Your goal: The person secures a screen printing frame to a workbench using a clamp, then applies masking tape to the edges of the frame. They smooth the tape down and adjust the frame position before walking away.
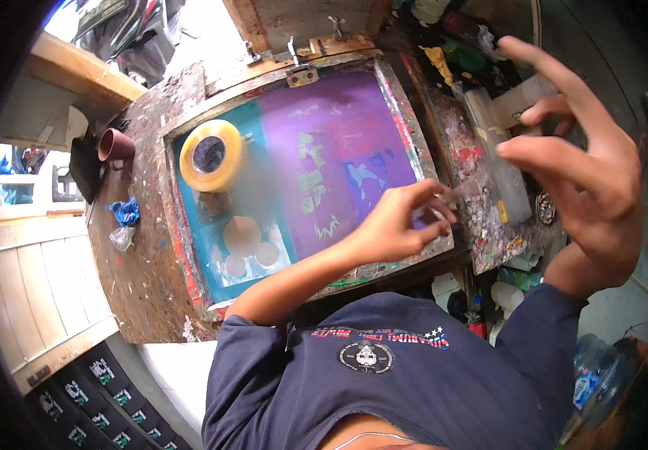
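My left hand (402,225) is over the lower right corner of a screen-printing frame (178,232), its fingers curled inward. A faint translucent patch shows by its fingertips; I cannot make out what they hold. My right hand (594,165) is raised at the right with index finger and thumb apart, nothing visible between them. The frame's mesh is purple (275,124) on the right and teal on the left, with pale cut-out shapes. On the teal part rests a roll of clear yellowish tape (230,154). Below my right fingers lies a long translucent plastic piece (515,196).
A metal hinge clamp (302,76) grips the frame's far edge. On the worn wooden table (140,274) stand a brown cup (118,145) and blue crumpled plastic (124,211). A paint-crusted board (481,236) lies right; plastic bottles (594,375) are low right. Dark printed pieces (99,397) are lower left.
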`<action>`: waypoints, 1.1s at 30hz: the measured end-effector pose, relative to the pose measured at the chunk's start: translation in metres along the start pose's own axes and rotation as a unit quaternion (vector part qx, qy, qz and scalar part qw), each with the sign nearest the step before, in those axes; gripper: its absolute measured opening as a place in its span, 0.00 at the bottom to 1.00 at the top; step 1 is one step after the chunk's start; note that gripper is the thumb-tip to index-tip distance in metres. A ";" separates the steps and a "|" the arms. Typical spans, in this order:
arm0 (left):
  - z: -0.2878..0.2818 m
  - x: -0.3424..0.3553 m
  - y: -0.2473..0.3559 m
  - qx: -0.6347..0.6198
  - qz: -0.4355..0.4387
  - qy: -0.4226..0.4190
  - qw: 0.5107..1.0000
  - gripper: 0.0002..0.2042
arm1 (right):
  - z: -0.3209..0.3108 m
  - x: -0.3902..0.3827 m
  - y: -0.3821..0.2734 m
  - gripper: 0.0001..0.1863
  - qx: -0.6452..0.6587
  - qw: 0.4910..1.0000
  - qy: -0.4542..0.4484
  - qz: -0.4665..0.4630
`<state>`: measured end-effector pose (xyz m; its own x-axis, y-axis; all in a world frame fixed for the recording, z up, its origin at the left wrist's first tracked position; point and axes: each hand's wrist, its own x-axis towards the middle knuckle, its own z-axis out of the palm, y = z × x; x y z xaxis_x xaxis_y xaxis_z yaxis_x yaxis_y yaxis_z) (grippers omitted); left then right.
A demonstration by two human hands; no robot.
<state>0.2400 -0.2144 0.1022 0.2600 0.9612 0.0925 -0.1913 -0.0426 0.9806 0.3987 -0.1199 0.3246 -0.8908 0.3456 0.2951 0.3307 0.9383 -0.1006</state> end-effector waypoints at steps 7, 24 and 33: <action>-0.112 -0.005 -0.016 -0.001 -0.161 -0.034 0.986 0.08 | 0.064 -0.112 0.031 0.07 0.147 0.926 0.100 0.332; -0.203 0.143 -0.094 0.427 -0.042 0.037 0.903 0.12 | 0.267 -0.147 -0.070 0.13 0.406 0.632 0.211 0.625; -0.209 0.129 -0.115 0.410 -0.004 0.075 0.909 0.15 | 0.266 -0.134 -0.070 0.12 0.254 0.710 0.083 0.651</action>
<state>0.0979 -0.0283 -0.0346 0.1143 0.9861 0.1203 0.5951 -0.1649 0.7866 0.4122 -0.2295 0.0396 0.1315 0.9571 -0.2583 0.6478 -0.2802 -0.7084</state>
